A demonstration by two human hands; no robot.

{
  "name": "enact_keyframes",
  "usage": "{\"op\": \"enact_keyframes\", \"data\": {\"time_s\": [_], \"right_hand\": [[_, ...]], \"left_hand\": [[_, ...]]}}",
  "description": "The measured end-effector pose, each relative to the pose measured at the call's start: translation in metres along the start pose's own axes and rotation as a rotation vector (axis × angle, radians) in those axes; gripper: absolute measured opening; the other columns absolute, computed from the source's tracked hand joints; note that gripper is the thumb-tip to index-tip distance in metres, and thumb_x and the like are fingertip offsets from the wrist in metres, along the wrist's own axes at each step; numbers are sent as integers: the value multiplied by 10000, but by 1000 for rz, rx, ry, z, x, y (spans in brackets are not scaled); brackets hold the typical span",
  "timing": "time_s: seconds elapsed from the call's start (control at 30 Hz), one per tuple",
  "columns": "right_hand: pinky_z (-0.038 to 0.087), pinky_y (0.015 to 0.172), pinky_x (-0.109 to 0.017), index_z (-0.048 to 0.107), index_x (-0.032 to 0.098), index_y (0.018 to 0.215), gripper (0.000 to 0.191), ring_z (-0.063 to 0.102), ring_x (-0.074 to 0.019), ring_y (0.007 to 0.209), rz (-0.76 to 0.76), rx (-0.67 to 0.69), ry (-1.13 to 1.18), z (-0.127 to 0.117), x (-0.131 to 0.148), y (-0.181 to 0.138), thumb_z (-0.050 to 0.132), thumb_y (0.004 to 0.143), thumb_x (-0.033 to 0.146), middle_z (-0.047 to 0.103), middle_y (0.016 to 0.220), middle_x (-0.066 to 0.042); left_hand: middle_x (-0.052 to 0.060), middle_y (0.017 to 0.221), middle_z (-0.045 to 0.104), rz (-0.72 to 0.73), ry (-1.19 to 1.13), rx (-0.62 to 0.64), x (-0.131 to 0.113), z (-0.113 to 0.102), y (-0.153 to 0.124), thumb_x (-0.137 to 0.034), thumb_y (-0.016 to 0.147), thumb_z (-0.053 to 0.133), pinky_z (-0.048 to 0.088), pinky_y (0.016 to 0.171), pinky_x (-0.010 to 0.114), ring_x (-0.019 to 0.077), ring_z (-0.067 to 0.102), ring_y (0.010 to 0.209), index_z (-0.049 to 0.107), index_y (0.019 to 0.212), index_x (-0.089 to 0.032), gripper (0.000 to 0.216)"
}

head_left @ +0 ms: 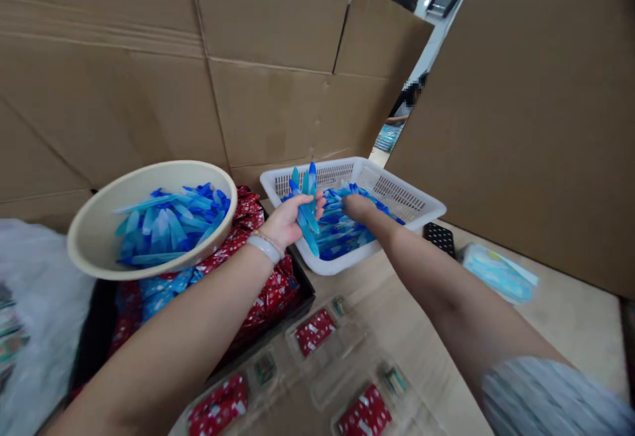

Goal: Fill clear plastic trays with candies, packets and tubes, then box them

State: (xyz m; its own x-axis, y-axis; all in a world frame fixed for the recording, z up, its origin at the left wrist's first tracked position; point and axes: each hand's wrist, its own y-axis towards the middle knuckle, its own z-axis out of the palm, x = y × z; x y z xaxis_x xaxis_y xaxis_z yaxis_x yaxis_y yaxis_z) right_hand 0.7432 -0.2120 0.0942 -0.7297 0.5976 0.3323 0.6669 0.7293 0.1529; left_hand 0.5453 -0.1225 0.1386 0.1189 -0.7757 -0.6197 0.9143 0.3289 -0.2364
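Observation:
My left hand (290,219) is closed around a bunch of blue plastic sticks (306,201) that fan upward over the near rim of a white slotted basket (397,191). A pale bangle sits on that wrist. My right hand (358,207) reaches down into the pile of blue sticks (342,234) in the basket; its fingers are buried among them and hidden. A cream bowl (94,234) at the left holds more blue sticks (169,221).
The bowl rests on a black bin of red foil packets (268,290). Clear trays with red packets (313,330) lie on the cardboard surface near me. A light blue packet (499,274) and a black perforated piece (439,236) lie right of the basket. Cardboard walls surround everything.

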Motion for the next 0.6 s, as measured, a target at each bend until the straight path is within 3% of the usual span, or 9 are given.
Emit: {"op": "enact_keyframes", "data": {"time_s": [0.1, 0.17, 0.27, 0.33, 0.4, 0.47, 0.53, 0.6], "right_hand": [[431, 580, -256, 509, 143, 704, 154, 542, -147, 662, 58, -191, 144, -39, 25, -7, 523, 781, 276, 547, 689, -57], [399, 480, -214, 468, 156, 703, 194, 475, -91, 520, 41, -197, 439, -62, 59, -12, 443, 826, 305, 520, 646, -22], [325, 383, -171, 425, 161, 649, 198, 345, -39, 387, 17, 72, 1092, -81, 138, -17, 472, 818, 252, 469, 551, 31], [300, 366, -156, 427, 156, 659, 172, 313, -26, 360, 42, 279, 1294, -83, 198, -22, 478, 818, 193, 479, 532, 37], [286, 356, -147, 426, 156, 692, 147, 296, -23, 344, 103, 356, 1287, -80, 246, -32, 457, 835, 174, 501, 528, 37], [273, 341, -145, 423, 158, 696, 153, 291, -24, 334, 137, 371, 1225, -76, 270, -52, 477, 831, 204, 499, 504, 43], [260, 325, -148, 440, 153, 682, 190, 301, -26, 333, 74, 458, 1124, -74, 268, -83, 548, 788, 268, 497, 484, 46], [252, 312, -151, 474, 142, 666, 243, 320, -28, 336, -37, 625, 985, -76, 245, -125, 623, 718, 326, 503, 473, 41]], "left_hand": [[34, 619, 595, -4, 21, -17, -3, -2, -41, -53, 753, 448, 452, 451, 156, 76, 554, 506, 589, 810, -77, 154], [27, 578, 567, 9, 11, -70, -2, -2, -76, -75, 761, 441, 410, 399, 137, 58, 509, 450, 591, 817, -75, 160], [19, 577, 556, 64, -30, -171, 7, -2, -135, -99, 760, 450, 390, 383, 126, 50, 493, 445, 588, 840, -84, 159], [23, 621, 576, 118, -34, -267, 14, -7, -171, -104, 744, 477, 397, 393, 126, 56, 517, 481, 578, 857, -96, 152], [22, 633, 587, 149, 25, -389, 16, -17, -205, -122, 724, 512, 399, 386, 136, 65, 523, 474, 562, 846, -106, 133], [14, 614, 589, 148, 145, -484, 14, -29, -236, -147, 703, 548, 395, 369, 149, 68, 507, 429, 543, 820, -121, 120], [5, 618, 596, 140, 291, -508, 10, -39, -258, -160, 672, 589, 415, 384, 161, 74, 516, 427, 531, 815, -139, 156], [1, 645, 606, 126, 412, -466, 11, -42, -267, -160, 644, 618, 442, 415, 175, 89, 546, 468, 528, 839, -156, 215]]}}
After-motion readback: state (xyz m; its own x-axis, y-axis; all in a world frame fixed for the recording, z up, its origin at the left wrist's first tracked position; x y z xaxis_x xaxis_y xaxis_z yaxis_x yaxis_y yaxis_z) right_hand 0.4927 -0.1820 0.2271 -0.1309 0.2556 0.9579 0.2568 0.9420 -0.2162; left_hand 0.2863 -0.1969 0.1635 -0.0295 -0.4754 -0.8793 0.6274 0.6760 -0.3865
